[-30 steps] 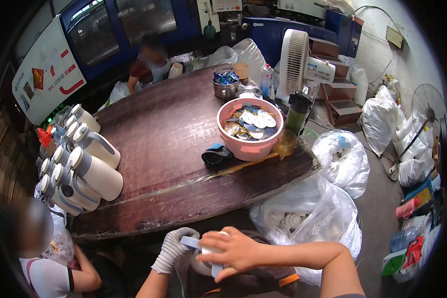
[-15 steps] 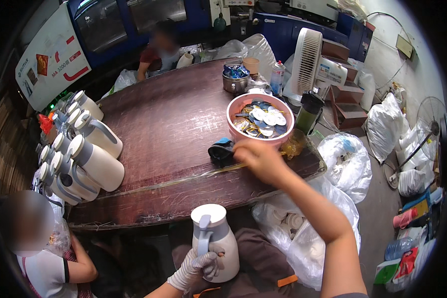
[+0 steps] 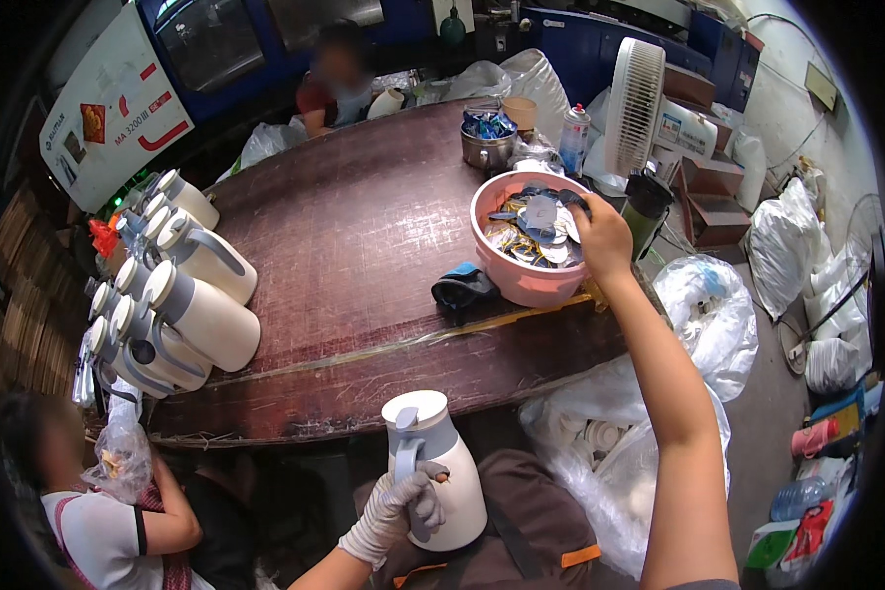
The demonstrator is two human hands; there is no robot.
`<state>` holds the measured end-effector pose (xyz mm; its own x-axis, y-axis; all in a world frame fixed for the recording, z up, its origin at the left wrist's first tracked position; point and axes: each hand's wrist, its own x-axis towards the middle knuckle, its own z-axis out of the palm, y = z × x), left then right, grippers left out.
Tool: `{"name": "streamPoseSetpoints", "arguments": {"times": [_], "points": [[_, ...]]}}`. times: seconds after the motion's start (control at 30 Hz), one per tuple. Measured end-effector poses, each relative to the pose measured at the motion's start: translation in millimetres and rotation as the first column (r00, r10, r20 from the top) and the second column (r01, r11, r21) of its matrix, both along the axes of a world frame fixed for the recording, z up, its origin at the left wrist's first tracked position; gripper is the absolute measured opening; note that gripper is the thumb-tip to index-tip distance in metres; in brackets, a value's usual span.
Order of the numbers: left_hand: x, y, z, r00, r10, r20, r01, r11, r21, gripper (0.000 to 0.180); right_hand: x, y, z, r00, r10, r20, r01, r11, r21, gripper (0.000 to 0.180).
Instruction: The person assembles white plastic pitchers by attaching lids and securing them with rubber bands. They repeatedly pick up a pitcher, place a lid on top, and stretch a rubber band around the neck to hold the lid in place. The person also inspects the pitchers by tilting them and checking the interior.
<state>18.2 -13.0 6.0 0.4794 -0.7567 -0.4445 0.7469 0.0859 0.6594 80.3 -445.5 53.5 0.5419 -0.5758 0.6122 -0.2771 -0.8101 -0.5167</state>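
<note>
my left hand (image 3: 395,511), in a striped glove, is wrapped round the grey handle of a cream jug (image 3: 457,492), fingers curled in around it. the jug is over my lap, just off the near edge of the worktop (image 3: 364,246), tilted a little, with its white lid (image 3: 415,408) on top and its grey collar below that. brown cloth (image 3: 531,511) covers my lap behind it.

my bare right hand (image 3: 604,236) is stretched out to the pink basin (image 3: 531,280), which stands by the right edge of the worktop. the fingers are bent over the basin's right side, by the dark and white discs (image 3: 541,221) heaped in it; i cannot tell whether they are pinching one or only touching the pile.

a black and blue pouch (image 3: 464,287) lies just left of the basin. past the basin, toward the far right corner, are a metal pot (image 3: 488,150) with blue packets in it, a tan cup (image 3: 521,114) and a spray can (image 3: 574,140). a green bottle (image 3: 645,214) with a dark lid is at the right edge.

more cream jugs (image 3: 211,320) stand grouped along the left edge. below the near edge, to my right, a clear bag (image 3: 599,492) holds white round pieces. one co-worker (image 3: 118,516) sits off the near left corner, another (image 3: 336,84) beyond the far edge.
</note>
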Motion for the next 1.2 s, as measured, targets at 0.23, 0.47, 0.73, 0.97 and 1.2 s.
{"name": "streamPoseSetpoints", "arguments": {"times": [0.23,0.47,0.73,0.97,1.2], "points": [[2.1,-5.7,-12.0,0.936,0.328,-0.132,-0.324,0.945,0.049,0.06,-98.3,137.5,-34.3,0.765,0.632,0.12,-0.445,0.385,0.809,0.023],[4.7,4.9,-13.6,0.963,0.264,-0.051,-0.26,0.963,0.072,0.037,-99.5,169.0,-46.8,0.678,0.732,0.066,-0.381,0.273,0.883,0.022],[7.1,14.2,-26.0,0.941,0.109,0.321,-0.173,0.969,0.179,0.027,-108.9,232.9,-46.3,0.382,0.921,-0.071,-0.492,0.268,0.828,0.027],[4.3,15.8,-18.5,0.861,0.321,0.394,-0.406,0.901,0.154,0.019,-120.4,205.8,-54.1,0.571,0.546,0.614,-0.509,-0.352,0.786,0.029],[12.4,28.2,-9.3,0.84,0.269,0.472,-0.417,0.875,0.244,0.017,-121.2,216.7,-43.8,0.43,0.615,0.66,-0.411,-0.518,0.75,0.029]]}}
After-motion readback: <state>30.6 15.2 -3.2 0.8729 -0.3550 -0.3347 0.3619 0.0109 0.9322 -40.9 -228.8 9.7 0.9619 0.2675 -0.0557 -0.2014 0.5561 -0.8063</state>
